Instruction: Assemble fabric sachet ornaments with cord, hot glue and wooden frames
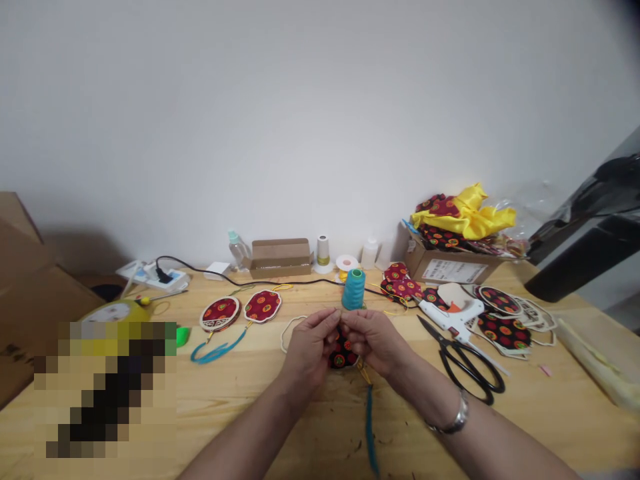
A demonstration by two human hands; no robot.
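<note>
My left hand point(315, 343) and my right hand point(369, 341) meet over the middle of the wooden table, fingertips pinched together. Between them is a black fabric pendant point(344, 357) with red, green and yellow round motifs, gripped at its upper edge. Fingers cover much of it, and whatever fine part lies at the fingertips is too small to make out. A blue tassel point(370, 427) on a yellow cord hangs from the pendant's lower right onto the table. Left of my left hand lies a pale scalloped frame point(285, 333), partly hidden. A teal thread cone point(354, 291) stands just behind my hands.
Black-handled scissors point(470, 367) and a white glue gun point(453, 320) lie right, near patterned pieces point(505, 333). Two red pendants point(263, 307) lie left. Behind are a small open box point(281, 258), a black cable point(240, 281) and a carton of fabric point(450, 263).
</note>
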